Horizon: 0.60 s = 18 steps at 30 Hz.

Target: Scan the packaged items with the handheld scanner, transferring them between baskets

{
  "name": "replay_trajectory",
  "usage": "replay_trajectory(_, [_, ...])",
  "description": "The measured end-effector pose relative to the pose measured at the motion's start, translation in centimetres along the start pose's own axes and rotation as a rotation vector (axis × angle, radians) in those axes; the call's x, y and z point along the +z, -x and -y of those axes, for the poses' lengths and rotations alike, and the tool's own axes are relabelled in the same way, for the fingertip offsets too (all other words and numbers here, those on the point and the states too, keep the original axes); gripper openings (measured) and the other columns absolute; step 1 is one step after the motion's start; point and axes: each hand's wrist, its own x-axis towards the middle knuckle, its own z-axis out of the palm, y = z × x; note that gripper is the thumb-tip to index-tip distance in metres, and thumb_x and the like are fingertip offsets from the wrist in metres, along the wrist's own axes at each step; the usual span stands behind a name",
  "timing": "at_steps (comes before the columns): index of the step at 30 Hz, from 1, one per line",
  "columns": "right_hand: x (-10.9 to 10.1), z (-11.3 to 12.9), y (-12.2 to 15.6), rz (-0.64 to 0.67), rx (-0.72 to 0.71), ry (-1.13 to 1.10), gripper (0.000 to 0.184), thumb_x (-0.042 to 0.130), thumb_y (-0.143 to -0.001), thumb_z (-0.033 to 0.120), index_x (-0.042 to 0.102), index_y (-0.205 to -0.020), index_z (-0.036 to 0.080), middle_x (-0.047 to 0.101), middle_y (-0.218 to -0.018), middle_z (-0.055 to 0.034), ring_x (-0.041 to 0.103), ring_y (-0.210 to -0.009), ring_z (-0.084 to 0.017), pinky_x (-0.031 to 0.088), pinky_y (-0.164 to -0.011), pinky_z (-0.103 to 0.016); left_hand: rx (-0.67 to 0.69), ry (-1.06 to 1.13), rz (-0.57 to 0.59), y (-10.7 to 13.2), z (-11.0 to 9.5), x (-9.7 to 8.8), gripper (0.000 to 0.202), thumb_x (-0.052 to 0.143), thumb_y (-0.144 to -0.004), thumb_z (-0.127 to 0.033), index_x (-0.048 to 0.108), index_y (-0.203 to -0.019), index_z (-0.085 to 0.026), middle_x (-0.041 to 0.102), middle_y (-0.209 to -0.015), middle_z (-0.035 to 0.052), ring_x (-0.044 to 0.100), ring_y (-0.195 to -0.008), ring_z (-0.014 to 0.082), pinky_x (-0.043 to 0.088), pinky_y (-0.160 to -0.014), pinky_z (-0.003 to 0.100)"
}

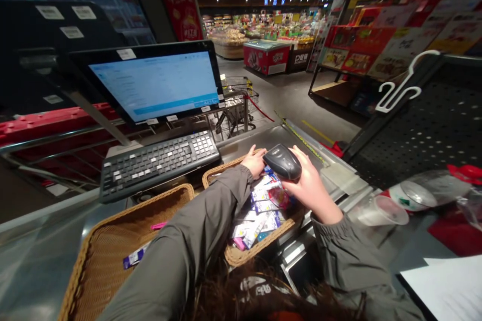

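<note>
My right hand holds a dark handheld barcode scanner, aimed down over a wicker basket filled with several small blue-and-white packets. My left hand reaches into the far end of that basket and rests on the packets; I cannot tell whether its fingers grip one. Both arms wear grey sleeves.
A second wicker basket at the near left holds a packet or two. Behind stand a black keyboard and a lit monitor. Plastic cups and white paper lie to the right. A black perforated panel rises there.
</note>
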Motion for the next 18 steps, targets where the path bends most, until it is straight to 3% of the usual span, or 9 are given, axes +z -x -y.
replay_trajectory(2, [-0.1,-0.1,0.0,0.001,0.008,-0.006,0.066,0.067,-0.076,0.034,0.048,-0.137,0.018,0.053,-0.142,-0.0176,0.036,-0.144,-0.037,0.024,-0.119,-0.064,0.02,0.014,-0.026,-0.2,0.0,0.2,0.034,0.062,-0.081,-0.024,0.073,-0.113,-0.02,0.064,-0.132,0.0121,0.038,-0.141,0.0339,-0.001,-0.122,0.061])
replay_trajectory(6, [-0.2,-0.2,0.0,-0.006,0.004,-0.017,0.066,0.067,-0.077,0.036,0.047,-0.137,0.017,0.053,-0.142,-0.0186,0.036,-0.144,-0.037,0.025,-0.118,-0.064,-0.037,0.038,-0.085,0.3,0.1,-0.2,0.028,0.062,-0.084,-0.026,0.074,-0.11,-0.02,0.053,-0.146,0.0123,0.034,-0.144,0.0316,0.003,-0.121,0.064])
replay_trajectory(9, [-0.3,0.0,0.0,-0.039,-0.018,-0.029,0.065,0.067,-0.078,0.037,0.046,-0.137,0.019,0.053,-0.142,-0.0181,0.036,-0.144,-0.036,0.028,-0.117,-0.064,-0.037,0.071,-0.171,1.8,0.6,-1.5,0.021,0.066,-0.082,-0.027,0.076,-0.101,-0.024,0.049,-0.15,0.0092,0.033,-0.145,0.0322,0.002,-0.119,0.066])
replay_trajectory(13, [-0.1,0.8,-0.1,-0.052,-0.074,-0.025,0.062,0.066,-0.08,0.036,0.047,-0.136,0.018,0.05,-0.144,-0.0186,0.034,-0.145,-0.036,0.026,-0.118,-0.064,-0.021,0.075,-0.368,6.4,1.7,-4.6,0.017,0.067,-0.084,-0.031,0.077,-0.097,-0.027,0.045,-0.154,0.0063,0.032,-0.145,0.0337,0.002,-0.117,0.068])
replay_trajectory(18, [0.5,4.2,-0.4,-0.026,-0.199,-0.051,0.067,0.068,-0.078,0.034,0.045,-0.139,0.018,0.049,-0.144,-0.018,0.033,-0.145,-0.039,0.028,-0.117,-0.066,-0.106,-0.01,-0.6,15.1,3.0,-9.0,0.021,0.061,-0.088,-0.033,0.075,-0.102,-0.029,0.045,-0.154,0.0068,0.03,-0.147,0.0325,0.005,-0.118,0.066])
